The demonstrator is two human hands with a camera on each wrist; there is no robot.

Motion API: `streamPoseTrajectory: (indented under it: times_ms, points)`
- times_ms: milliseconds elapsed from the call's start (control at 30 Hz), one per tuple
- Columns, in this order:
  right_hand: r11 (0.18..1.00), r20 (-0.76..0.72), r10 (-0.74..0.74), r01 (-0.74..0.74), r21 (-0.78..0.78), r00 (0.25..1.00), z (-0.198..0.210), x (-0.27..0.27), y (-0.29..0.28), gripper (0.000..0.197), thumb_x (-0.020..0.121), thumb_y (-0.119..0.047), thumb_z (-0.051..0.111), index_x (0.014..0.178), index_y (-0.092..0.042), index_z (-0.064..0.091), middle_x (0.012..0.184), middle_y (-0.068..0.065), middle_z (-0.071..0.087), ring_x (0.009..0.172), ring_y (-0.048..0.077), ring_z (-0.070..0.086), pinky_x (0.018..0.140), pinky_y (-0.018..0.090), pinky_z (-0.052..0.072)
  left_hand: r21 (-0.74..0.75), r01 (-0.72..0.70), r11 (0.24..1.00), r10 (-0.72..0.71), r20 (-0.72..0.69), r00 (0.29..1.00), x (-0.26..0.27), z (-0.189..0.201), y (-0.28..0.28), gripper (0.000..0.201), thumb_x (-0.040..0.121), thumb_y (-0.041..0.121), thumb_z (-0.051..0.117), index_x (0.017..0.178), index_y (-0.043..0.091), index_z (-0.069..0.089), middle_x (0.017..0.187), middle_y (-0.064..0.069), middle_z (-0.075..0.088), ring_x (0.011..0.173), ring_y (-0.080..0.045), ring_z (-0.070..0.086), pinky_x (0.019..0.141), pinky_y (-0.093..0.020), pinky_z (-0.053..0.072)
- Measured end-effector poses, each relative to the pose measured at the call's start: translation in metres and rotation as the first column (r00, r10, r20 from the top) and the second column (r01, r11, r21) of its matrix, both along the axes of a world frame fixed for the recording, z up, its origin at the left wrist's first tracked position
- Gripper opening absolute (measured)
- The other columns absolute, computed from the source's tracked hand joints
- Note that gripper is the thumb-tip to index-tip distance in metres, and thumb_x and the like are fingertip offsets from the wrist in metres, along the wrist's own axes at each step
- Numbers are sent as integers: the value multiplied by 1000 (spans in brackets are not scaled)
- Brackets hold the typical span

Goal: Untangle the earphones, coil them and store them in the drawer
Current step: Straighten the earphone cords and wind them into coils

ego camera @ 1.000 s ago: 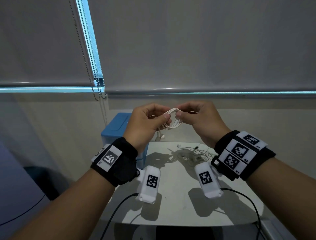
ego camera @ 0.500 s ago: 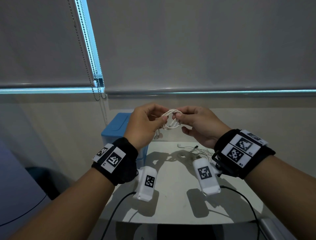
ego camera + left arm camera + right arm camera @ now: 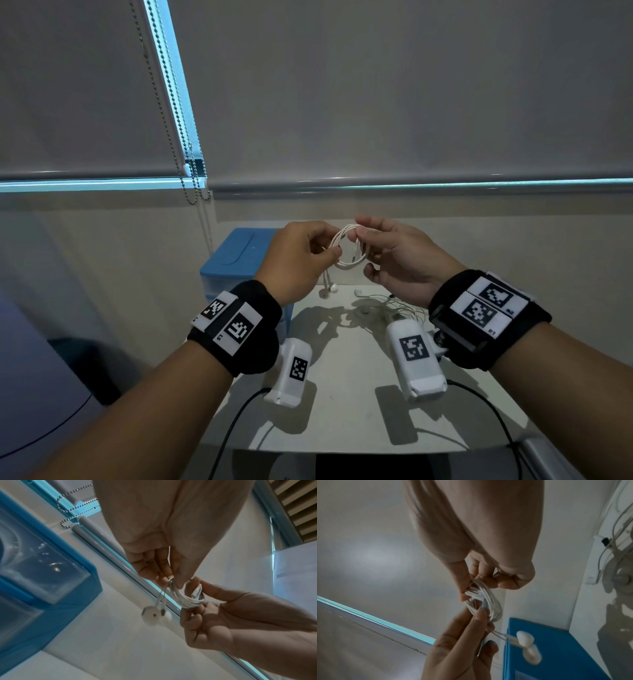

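**Coiled earphones held between both hands above the table**

While both hands hover above the white table [image 3: 342, 394], the white earphones [image 3: 349, 248] sit between them as a small coil of several loops, held up in the air and clear of the surface. The left hand [image 3: 298, 260] pinches the coil's 9 o'clock side between thumb and fingertips, its other fingers curled in. The right hand [image 3: 404, 260] grips the 3 o'clock side, thumb and forefinger closed on the bundled strands where the plug lies against the loops. Two earbuds [image 3: 150, 616] dangle on short leads from the left hand's pinch, toward 6 o'clock of the coil. The blue drawer unit [image 3: 239, 253] stands on the table at about 9 o'clock of the hands, near the wall; whether a drawer is pulled out cannot be told. A second tangle of thin white cable [image 3: 387, 308] lies on the table at 6 o'clock of the right hand, partly hidden by the wrist.
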State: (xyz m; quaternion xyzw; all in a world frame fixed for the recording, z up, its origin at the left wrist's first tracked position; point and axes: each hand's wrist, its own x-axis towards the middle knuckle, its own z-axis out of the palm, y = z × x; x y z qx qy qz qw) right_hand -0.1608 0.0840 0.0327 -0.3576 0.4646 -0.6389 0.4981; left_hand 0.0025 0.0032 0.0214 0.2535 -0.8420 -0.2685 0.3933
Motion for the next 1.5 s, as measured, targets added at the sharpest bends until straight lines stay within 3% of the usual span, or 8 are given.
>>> streamPoseTrajectory:
  times_ms: [100,367,500,800,900,1133,1400,1500]
  points:
    - [1000,4,4,-4,-6,1000,-1,3,1,23,97,-10,62,118,-20,60,84,-3,73,70,8,58,67,29,36,-17,-37,999,38,66,997,-2,1,-2,10,92,16,72,99,19,78,82,2,74,70,-13,62,73,-42,57]
    - [994,-4,91,-91,-55,996,2,5,2,23,99,-13,58,121,-22,56,81,-5,69,69,7,59,70,32,34,-54,-73,996,77,79,994,1,10,-6,7,91,18,74,95,18,78,80,4,74,75,-14,68,77,-45,58]
    - [989,1,72,-71,-126,997,2,7,2,31,99,-12,59,128,-23,56,85,-1,70,72,10,58,66,30,36,40,-17,999,16,24,1000,1,10,-6,7,90,15,74,96,16,78,83,1,77,79,-18,73,80,-46,60]
    - [990,-214,-14,-16,-138,977,3,13,6,37,90,-11,72,124,-24,66,107,10,76,90,16,62,80,36,37,257,74,963,-54,-86,995,5,8,4,13,89,3,74,102,3,75,85,-18,73,80,-29,75,75,-31,63]
    - [982,-168,-21,-11,-187,986,0,13,5,41,90,-3,71,127,-17,65,105,16,76,87,18,70,81,30,50,291,89,953,-64,-97,993,7,8,7,13,89,2,74,102,1,74,89,-24,72,81,-31,75,73,-26,62]
    - [966,3,-6,7,-258,1000,-6,14,2,42,93,3,65,131,-12,63,96,14,76,78,13,73,70,22,56,260,70,963,-53,-74,996,5,10,7,12,90,4,72,102,5,76,88,-16,74,80,-27,75,76,-31,63]
    - [966,-152,-37,-4,-260,988,-4,13,6,48,89,6,69,132,-14,64,108,23,74,91,22,73,80,27,57,294,68,953,-46,-82,996,6,8,11,14,90,2,72,103,5,76,90,-16,75,80,-24,75,70,-22,59]
    - [963,-147,-70,29,-267,987,-7,13,5,47,88,5,70,131,-14,66,107,23,74,91,22,74,78,27,57,281,64,958,-48,-62,997,5,7,10,14,90,4,73,103,5,76,90,-15,75,80,-24,76,72,-26,62]
